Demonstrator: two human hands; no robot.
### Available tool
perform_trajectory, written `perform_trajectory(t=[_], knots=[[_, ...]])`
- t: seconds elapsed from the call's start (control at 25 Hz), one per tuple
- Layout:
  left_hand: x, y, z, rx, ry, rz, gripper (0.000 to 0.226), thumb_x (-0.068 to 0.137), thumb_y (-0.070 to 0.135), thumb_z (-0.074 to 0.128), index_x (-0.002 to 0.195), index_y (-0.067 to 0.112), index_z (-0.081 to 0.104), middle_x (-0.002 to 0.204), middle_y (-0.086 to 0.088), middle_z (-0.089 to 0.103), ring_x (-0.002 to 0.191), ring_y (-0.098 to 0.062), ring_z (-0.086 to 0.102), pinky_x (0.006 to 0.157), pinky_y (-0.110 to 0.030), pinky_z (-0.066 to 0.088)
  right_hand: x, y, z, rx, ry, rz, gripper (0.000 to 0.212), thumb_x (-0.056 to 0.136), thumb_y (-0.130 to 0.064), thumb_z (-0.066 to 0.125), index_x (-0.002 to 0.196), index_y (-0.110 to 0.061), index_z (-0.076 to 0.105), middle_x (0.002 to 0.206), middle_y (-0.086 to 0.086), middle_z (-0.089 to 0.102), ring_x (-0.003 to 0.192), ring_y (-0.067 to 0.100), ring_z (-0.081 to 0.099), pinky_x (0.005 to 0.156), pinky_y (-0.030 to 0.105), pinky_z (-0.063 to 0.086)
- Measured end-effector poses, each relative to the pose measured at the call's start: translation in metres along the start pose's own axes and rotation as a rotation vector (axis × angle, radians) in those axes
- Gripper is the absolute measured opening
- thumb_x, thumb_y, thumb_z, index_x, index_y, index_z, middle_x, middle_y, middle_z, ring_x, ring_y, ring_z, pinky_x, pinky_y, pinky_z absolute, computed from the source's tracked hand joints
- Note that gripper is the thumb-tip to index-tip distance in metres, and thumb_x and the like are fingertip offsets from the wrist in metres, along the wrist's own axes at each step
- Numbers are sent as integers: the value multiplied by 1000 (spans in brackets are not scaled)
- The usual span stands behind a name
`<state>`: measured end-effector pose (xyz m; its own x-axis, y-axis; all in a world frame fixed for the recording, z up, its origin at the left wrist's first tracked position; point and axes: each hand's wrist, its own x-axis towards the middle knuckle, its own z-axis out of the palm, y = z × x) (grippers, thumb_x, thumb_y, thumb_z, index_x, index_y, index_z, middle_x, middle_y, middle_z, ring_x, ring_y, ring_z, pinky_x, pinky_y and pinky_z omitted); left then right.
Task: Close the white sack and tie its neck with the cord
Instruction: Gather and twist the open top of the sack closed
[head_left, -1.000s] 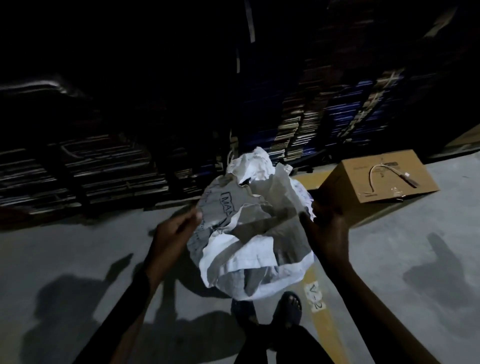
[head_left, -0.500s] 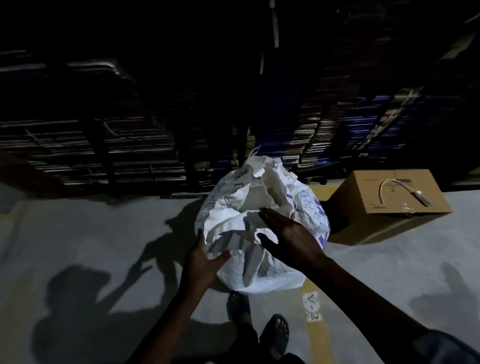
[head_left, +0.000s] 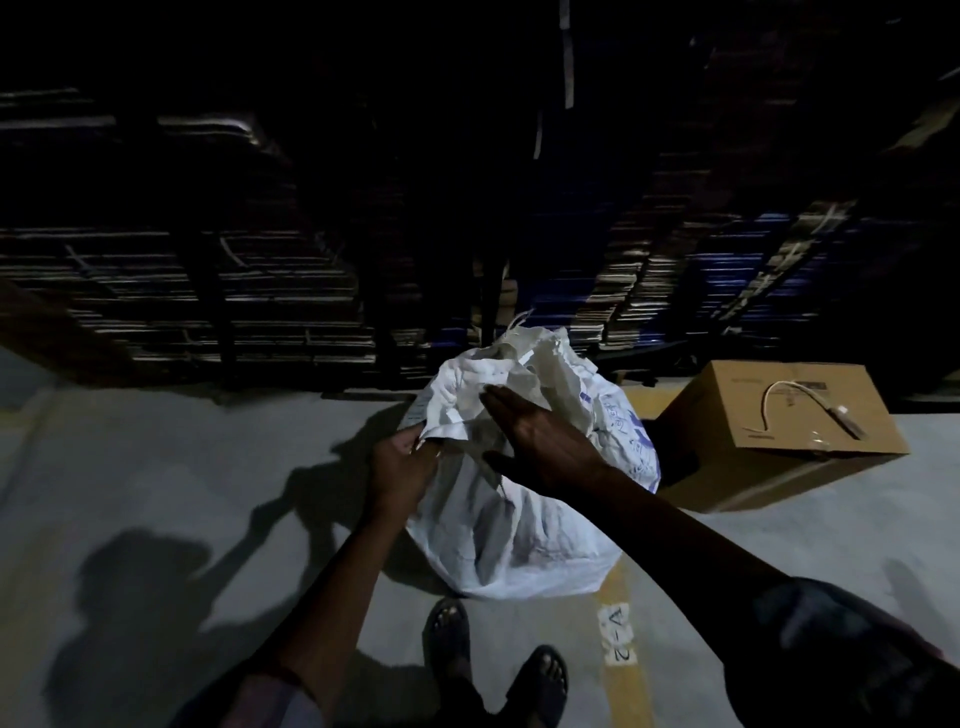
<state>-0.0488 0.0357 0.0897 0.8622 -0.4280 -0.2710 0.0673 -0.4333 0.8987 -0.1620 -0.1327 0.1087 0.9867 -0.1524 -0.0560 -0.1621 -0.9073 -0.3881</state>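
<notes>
Item: crumpled white woven plastic sack (head_left: 519, 530), upright on the grey concrete floor (head_left: 182, 467).
We pinch its top edge with our left hand (head_left: 402, 467); our right hand (head_left: 540, 441) lies flat, fingers spread, on its crumpled mouth. Brown cardboard box (head_left: 779, 441) just beside it.

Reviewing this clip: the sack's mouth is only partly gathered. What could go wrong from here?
1. The left hand pinches only one fold of the white sack while the right hand lies flat and open on top; the loose mouth may spring open.
2. A thin cord shows only at the sack's far top, beyond both hands; reaching for it could mean letting go.
3. The dim light may make that cord hard to see.
</notes>
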Motion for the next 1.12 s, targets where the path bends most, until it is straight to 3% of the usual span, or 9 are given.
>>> perform_trajectory(t=[0.16,0.32,0.4,0.52,0.64,0.8,0.96,1.04,1.12], knots=[[2,36,-22,410,-257,337,20,89,-3,69,98,10,82,73,11,74,67,25,59,63,-1,41,25,-8,-18,-3,27,-75,89,94,-52,65,159,-4,26,166,16,29,148,32,40,109,44,49],[19,56,-45,656,-496,452,28,91,7,66,108,21,83,102,0,81,89,2,70,75,-16,52,50,-5,-35,-63,-117,-215,88,89,-37,76,157,-2,32,162,19,36,144,34,45,107,45,50],[25,61,-53,644,-539,426,33,88,6,66,109,26,82,98,5,81,87,1,71,77,-28,56,65,-2,-38,-107,-184,-273,76,87,-36,77,149,-5,45,151,16,51,133,33,56,100,45,53],[38,52,-64,559,-524,350,31,85,5,69,105,25,83,84,19,75,78,11,67,73,-29,56,88,3,-38,-205,-300,-275,47,89,-45,72,120,-9,67,121,11,70,111,32,67,86,43,56],[42,37,-70,369,-437,251,34,88,0,70,110,23,82,90,27,76,86,13,69,79,-22,58,96,17,-35,-117,-363,-107,40,86,-47,73,103,-11,74,101,10,74,99,30,68,81,41,56],[43,27,-63,-23,-203,84,36,87,-5,75,122,5,73,113,1,77,98,5,72,94,-22,59,90,30,-15,27,-235,-65,26,88,-36,75,87,-11,73,83,10,72,79,31,68,63,34,46],[54,1,-48,84,-302,-39,76,73,18,93,141,10,61,138,1,65,126,-11,63,104,-26,52,83,34,-7,270,-119,56,18,85,-26,82,88,-8,78,77,3,72,66,15,61,60,25,39],[55,-9,-41,97,-343,-86,77,64,32,98,135,18,68,131,5,72,122,-8,67,105,-36,54,81,38,-6,428,-74,185,18,83,-26,85,91,-9,82,78,0,76,65,6,63,61,21,45],[55,-10,-30,74,-359,-92,62,64,29,98,121,20,75,113,10,79,110,-2,71,97,-30,57,79,38,-5,529,-55,266,15,81,-23,87,90,-13,83,72,-16,73,64,-3,64,63,18,48]])
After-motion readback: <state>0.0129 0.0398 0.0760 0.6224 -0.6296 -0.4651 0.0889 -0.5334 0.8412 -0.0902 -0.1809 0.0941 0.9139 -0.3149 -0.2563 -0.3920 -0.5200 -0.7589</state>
